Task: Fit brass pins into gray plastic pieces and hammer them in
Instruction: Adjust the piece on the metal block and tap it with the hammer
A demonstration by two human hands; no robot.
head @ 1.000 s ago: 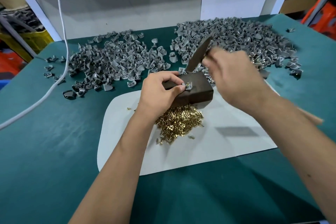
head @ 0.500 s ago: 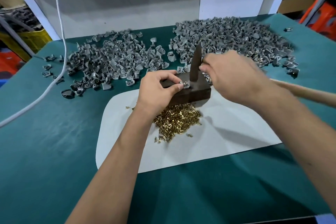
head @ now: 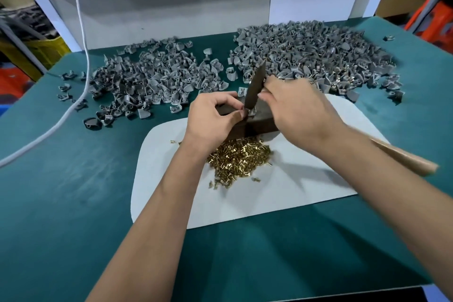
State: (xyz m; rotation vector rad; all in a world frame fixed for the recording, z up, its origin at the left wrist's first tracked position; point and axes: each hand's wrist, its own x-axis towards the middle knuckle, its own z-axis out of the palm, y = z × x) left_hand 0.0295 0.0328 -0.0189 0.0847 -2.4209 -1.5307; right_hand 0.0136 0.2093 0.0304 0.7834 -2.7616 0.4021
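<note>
Pinching a gray plastic piece (head: 250,112) against the top of a dark block (head: 259,122), the left hand (head: 212,119) sits at the counter's (head: 73,191) centre. The right hand (head: 297,109) curls round a hammer (head: 255,87), whose head stands on the piece and whose wooden handle runs toward 4 o'clock. Brass pins (head: 239,158) lie heaped at 6 o'clock of the block on a white mat (head: 282,191); gray pieces (head: 306,56) spread toward 12.

Two bare forearms, left hand (head: 212,122) & right hand (head: 300,110); no sleeves, gloves.
</note>
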